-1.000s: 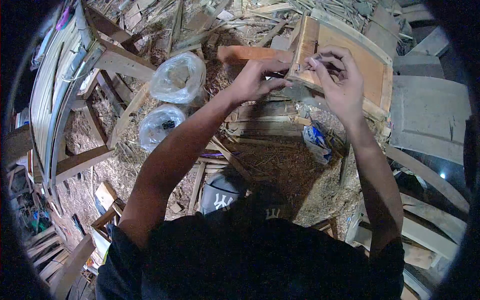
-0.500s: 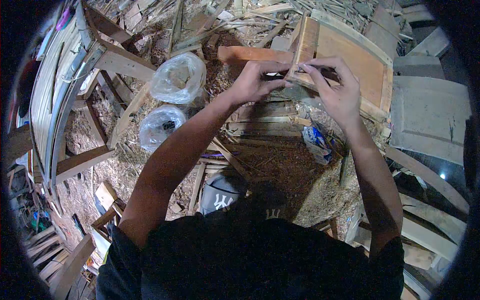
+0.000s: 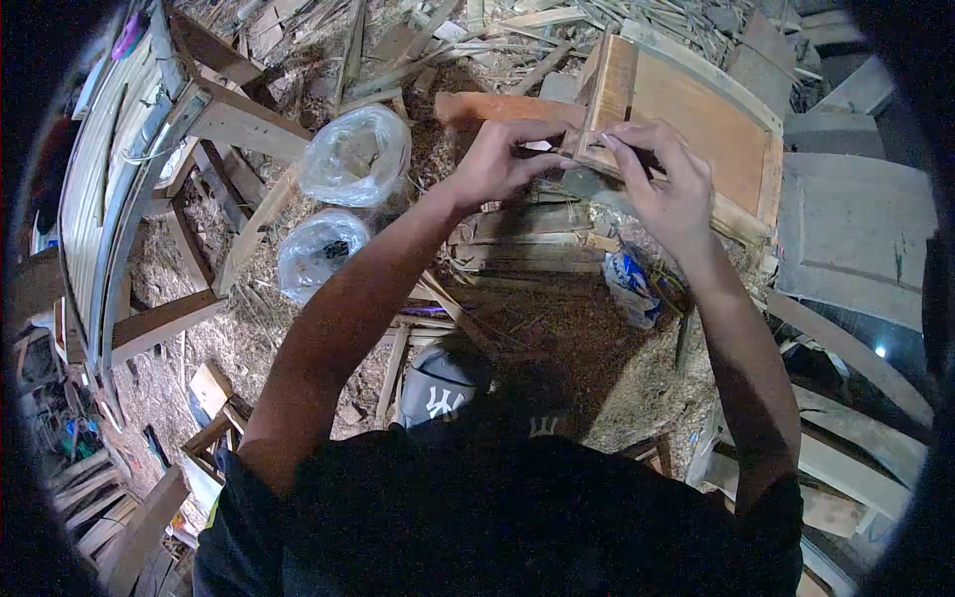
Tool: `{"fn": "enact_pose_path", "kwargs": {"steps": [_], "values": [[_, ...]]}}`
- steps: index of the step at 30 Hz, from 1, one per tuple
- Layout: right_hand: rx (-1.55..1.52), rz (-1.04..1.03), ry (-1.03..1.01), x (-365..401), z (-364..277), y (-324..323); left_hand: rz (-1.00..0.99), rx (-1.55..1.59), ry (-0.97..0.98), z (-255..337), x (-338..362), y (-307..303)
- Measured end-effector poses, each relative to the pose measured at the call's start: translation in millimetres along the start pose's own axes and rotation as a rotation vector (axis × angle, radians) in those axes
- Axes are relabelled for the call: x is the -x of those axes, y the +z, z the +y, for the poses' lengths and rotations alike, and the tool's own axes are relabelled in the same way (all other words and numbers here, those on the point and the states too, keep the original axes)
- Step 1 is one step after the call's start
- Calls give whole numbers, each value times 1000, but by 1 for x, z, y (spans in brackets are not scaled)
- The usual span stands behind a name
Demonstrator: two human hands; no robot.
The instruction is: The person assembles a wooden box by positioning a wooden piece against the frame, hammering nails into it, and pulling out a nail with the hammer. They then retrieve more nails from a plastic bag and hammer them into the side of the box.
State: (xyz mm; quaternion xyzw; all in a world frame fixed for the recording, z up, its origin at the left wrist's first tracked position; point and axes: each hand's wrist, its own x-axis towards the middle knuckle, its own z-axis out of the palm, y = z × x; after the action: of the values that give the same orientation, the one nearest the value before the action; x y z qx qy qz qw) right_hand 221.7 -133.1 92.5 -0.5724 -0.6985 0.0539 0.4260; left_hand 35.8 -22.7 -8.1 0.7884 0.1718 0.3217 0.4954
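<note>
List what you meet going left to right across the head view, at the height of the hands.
Slatted wooden frame → upper clear plastic bag → left hand → right hand → grey board. The framed wooden panel overlaps both hands, so it is left out.

Matt orange wooden frame [image 3: 696, 119], glossy clear plastic bags [image 3: 355, 154], rough sawdust floor [image 3: 587, 348].

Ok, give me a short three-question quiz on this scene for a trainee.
1. True or false: the left hand and right hand both touch the panel.
2. How many clear bags lie on the ground? A one, B two, C four.
3. Fill in: the bags lie on the ___ hand's side.
Key: 1 true; 2 B; 3 left.
</note>
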Motion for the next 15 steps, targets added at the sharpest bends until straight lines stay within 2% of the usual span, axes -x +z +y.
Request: {"fn": "enact_pose_path", "kwargs": {"steps": [2, 5, 7, 11, 13, 15], "values": [[18, -4, -93, -2, 0, 1, 5, -22, -44, -2, 1, -3], [-13, -6, -23, -1, -2, 3, -39, -55, -31, -5, 0, -5], [-10, 4, -38, -2, -1, 4, 4, -72, 32, -5, -1, -2], [-19, 15, -19, -1, 1, 3, 21, -134, 28, -4, 1, -2], [-24, 18, -35, -2, 3, 4, 51, -197, 168, -4, -4, -4], [-28, 20, -53, -3, 3, 3, 16, -130, 137, 2, -4, -4]]}}
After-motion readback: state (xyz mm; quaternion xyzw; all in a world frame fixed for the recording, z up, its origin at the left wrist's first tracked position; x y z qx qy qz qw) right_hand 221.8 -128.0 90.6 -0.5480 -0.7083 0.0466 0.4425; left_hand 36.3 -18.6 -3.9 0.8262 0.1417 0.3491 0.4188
